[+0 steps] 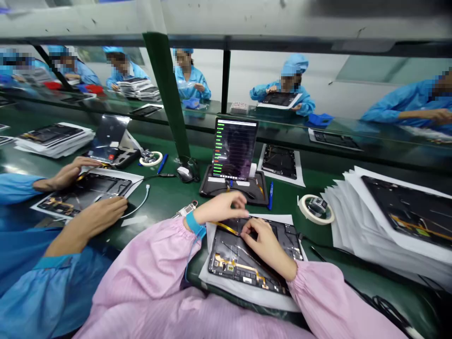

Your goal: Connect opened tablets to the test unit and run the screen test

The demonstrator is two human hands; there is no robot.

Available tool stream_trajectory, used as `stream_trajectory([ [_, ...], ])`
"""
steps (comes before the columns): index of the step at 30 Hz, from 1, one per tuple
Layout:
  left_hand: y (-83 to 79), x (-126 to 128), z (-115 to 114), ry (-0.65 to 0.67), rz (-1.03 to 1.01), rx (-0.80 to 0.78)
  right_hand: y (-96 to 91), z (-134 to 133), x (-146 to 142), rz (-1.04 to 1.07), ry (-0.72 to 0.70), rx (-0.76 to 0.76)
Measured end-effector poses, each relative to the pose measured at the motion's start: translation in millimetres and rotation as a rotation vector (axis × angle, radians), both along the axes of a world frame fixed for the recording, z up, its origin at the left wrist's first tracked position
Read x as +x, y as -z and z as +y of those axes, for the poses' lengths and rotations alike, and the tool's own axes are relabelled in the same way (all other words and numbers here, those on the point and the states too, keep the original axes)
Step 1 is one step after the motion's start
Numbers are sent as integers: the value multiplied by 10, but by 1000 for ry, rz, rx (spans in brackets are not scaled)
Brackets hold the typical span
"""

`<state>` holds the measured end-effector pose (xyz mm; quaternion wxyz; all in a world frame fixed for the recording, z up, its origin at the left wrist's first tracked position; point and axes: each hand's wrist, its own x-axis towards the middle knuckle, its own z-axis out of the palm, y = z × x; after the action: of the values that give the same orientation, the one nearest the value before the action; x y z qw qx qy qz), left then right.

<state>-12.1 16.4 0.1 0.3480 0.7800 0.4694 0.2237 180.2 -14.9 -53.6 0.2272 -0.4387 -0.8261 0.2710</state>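
A black tablet housing (254, 263) with exposed orange ribbon circuits lies on white sheets (221, 287) in front of me. Over its upper left part a yellow flex cable (228, 228) runs toward the middle. My right hand (261, 240) is closed in a pinch, its fingertips at the inner end of that cable. My left hand (222, 207), with a blue band at the wrist, hovers just above the housing's top edge; its fingers are bent, with a gap between thumb and fingers. Behind it stands a lit tablet screen (235, 148) with green and red lines, in a black holder (208, 188).
At right is a tall stack of housings and paper (374, 235), with a tape roll (316, 209) beside it. A blue marker (270, 195) and mouse (187, 170) flank the screen. A co-worker's hands (93, 216) are on another housing at left. Cables lie at lower right.
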Motion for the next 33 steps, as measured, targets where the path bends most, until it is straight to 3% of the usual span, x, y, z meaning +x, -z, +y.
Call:
stream_trajectory([
  [3,-10,83,240,-447,143,437,-10,-6,-7,3,8,-11],
  [5,33,128,432,-551,288,599,-25,-16,-3,5,11,-20],
  [8,78,168,638,-530,437,634,-37,-24,15,12,15,-30],
  [10,50,231,644,-536,504,593,-31,-19,18,21,22,-30],
  [15,-158,619,270,-474,511,532,-50,-34,-34,-7,22,1],
  [18,-191,832,71,-359,457,480,-241,-182,44,-111,-51,56],
  [22,-6,977,-51,-182,420,311,-683,-460,556,-370,-157,100],
  [25,188,1055,-125,-76,412,344,-844,-533,1097,-406,75,86],
  [27,284,1094,-152,-47,426,375,-761,-533,1382,-405,217,99],
  [29,348,1117,-145,-34,441,389,-562,-530,1548,-416,259,101],
  [33,405,1124,-70,-24,473,385,-180,-512,1596,-413,402,116],
])
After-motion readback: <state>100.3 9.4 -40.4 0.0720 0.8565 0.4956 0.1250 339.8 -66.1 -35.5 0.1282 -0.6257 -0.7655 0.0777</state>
